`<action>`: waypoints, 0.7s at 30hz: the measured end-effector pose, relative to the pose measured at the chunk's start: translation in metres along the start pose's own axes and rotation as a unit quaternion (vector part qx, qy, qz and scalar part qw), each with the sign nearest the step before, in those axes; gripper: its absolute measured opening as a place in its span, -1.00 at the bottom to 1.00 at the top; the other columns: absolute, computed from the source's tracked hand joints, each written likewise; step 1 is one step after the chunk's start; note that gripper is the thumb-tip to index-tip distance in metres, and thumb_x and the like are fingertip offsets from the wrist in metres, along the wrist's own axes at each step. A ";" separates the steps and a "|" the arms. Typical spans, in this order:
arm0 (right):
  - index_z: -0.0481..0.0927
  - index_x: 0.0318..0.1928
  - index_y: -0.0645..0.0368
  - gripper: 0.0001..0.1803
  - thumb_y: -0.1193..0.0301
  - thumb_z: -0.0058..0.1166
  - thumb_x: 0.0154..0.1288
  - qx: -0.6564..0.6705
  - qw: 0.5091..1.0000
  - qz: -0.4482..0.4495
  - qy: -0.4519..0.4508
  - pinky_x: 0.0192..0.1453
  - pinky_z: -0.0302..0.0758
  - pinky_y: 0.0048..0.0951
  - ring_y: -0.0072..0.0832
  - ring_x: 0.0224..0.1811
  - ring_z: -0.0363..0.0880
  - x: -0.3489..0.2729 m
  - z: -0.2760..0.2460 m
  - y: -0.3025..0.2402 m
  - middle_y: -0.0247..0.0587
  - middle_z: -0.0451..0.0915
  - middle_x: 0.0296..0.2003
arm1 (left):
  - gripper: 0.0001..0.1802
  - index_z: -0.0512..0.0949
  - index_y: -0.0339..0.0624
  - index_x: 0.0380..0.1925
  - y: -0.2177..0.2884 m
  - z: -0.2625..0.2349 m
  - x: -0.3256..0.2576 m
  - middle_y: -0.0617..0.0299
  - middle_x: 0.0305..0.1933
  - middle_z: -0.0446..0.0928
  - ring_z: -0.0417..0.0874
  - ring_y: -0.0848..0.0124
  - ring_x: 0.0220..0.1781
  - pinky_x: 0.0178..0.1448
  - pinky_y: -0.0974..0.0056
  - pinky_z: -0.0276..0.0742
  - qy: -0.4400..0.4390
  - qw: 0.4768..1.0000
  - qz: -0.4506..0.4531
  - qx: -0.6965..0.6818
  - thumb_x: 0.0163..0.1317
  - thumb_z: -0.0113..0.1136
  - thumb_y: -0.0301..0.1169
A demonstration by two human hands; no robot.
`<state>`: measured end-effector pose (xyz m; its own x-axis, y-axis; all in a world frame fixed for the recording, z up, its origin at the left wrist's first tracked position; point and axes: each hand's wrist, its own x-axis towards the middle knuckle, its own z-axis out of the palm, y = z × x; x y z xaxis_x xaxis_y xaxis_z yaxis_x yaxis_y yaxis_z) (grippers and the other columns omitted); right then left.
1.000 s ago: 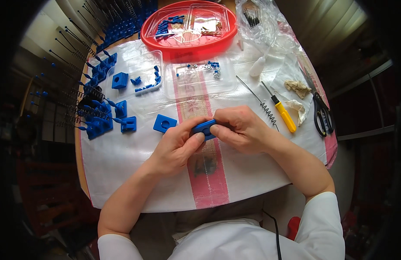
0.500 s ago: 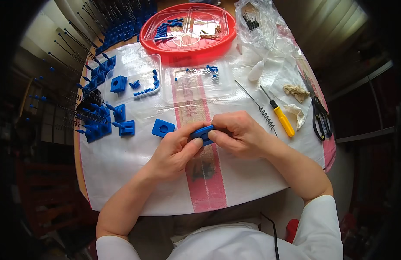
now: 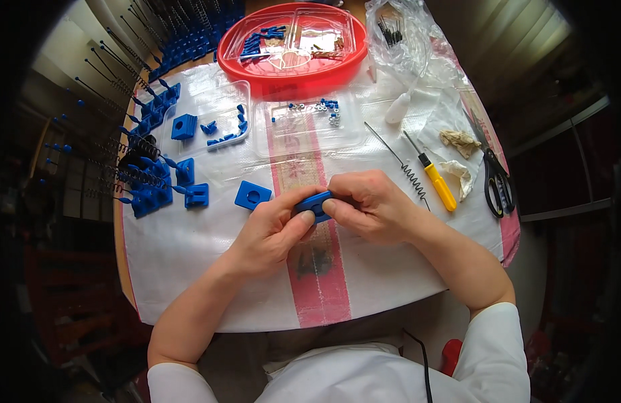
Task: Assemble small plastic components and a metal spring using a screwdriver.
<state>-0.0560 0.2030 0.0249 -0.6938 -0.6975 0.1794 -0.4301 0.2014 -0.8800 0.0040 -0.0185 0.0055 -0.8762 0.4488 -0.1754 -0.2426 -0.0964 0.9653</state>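
Jointly, Two Hands Are Pinching a Blue Block

Currently the left hand (image 3: 273, 232) is gripping the left end of a blue block (image 3: 314, 201), and the right hand (image 3: 369, 205) is holding its right end. Both sets of fingers are closing snugly on it, thumbs pressing the near face; the fingertips behind are staying hidden. The block is sitting between the hands, above the red stripe of a white sheet (image 3: 189, 282) that is covering the worktop (image 3: 127, 290).

From the block, a loose blue plate (image 3: 253, 195) with a round recess is lying at nine o'clock, near the left hand. Farther out at nine, blue bases (image 3: 152, 198) are bearing dark springs. A clear tray (image 3: 216, 101) is holding blue pieces between ten and eleven. At twelve, a second clear tray (image 3: 347, 138) is carrying small blue and white bits, and a red basin (image 3: 290, 74) is standing beyond. A coiled wire (image 3: 412, 176) is lying at two o'clock; a yellow-handled screwdriver (image 3: 439, 187) and, farther off, scissors (image 3: 496, 178) are resting between two and three.
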 end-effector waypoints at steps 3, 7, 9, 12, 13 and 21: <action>0.54 -0.32 0.27 -0.85 0.42 0.11 0.31 -0.002 1.000 0.010 -0.009 -0.36 0.43 -0.28 -0.24 -0.50 0.49 0.000 -0.001 -0.001 -0.03 0.52 -0.53 | -0.54 0.30 -0.26 0.38 0.002 0.002 0.000 0.37 -0.08 0.51 0.40 0.71 -0.30 -0.28 0.55 0.31 -0.005 1.000 0.007 -0.001 0.52 -0.04 -0.46; 0.54 -0.32 0.27 -0.85 0.42 0.11 0.31 -0.017 1.000 0.017 -0.017 -0.38 0.42 -0.29 -0.25 -0.53 0.47 0.000 -0.002 0.000 -0.05 0.52 -0.54 | -0.56 0.31 -0.26 0.36 0.002 0.005 0.000 0.38 -0.15 0.49 0.35 0.71 -0.37 -0.37 0.54 0.25 0.007 1.000 0.014 0.010 0.52 -0.06 -0.47; 0.54 -0.32 0.26 -0.85 0.41 0.11 0.30 -0.004 1.000 0.015 -0.015 -0.39 0.42 -0.29 -0.26 -0.54 0.47 0.000 -0.001 0.001 -0.05 0.52 -0.55 | -0.57 0.32 -0.26 0.35 0.003 0.005 0.000 0.39 -0.18 0.48 0.34 0.70 -0.39 -0.39 0.54 0.23 0.008 1.000 0.013 0.007 0.52 -0.07 -0.48; 0.55 -0.32 0.26 -0.85 0.41 0.11 0.30 0.008 1.000 0.018 -0.019 -0.39 0.42 -0.30 -0.27 -0.54 0.48 0.001 -0.003 -0.001 -0.06 0.52 -0.54 | -0.57 0.32 -0.29 0.34 0.008 0.006 0.001 0.40 -0.31 0.45 0.36 0.69 -0.36 -0.32 0.49 0.30 0.010 1.000 0.001 0.013 0.51 -0.08 -0.50; 0.55 -0.32 0.27 -0.85 0.41 0.11 0.30 0.011 0.999 0.020 -0.022 -0.39 0.42 -0.30 -0.27 -0.53 0.48 0.001 -0.003 -0.001 -0.06 0.53 -0.54 | -0.57 0.32 -0.29 0.33 0.008 0.006 0.000 0.40 -0.31 0.45 0.36 0.69 -0.36 -0.32 0.50 0.30 0.007 1.000 0.003 0.020 0.51 -0.08 -0.50; 0.57 -0.28 0.27 -0.87 0.43 0.10 0.31 0.015 1.000 0.018 -0.015 -0.37 0.42 -0.32 -0.29 -0.52 0.49 0.000 -0.001 -0.003 -0.06 0.52 -0.54 | -0.57 0.33 -0.31 0.34 0.006 0.011 0.001 0.42 -0.40 0.42 0.34 0.70 -0.43 -0.39 0.49 0.28 0.027 0.998 0.032 0.045 0.51 -0.07 -0.48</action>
<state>-0.0553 0.2034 0.0285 -0.6905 -0.7110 0.1333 -0.3873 0.2077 -0.8983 0.0065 -0.0092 0.0137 -0.9106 0.3954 -0.1205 -0.1493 -0.0427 0.9879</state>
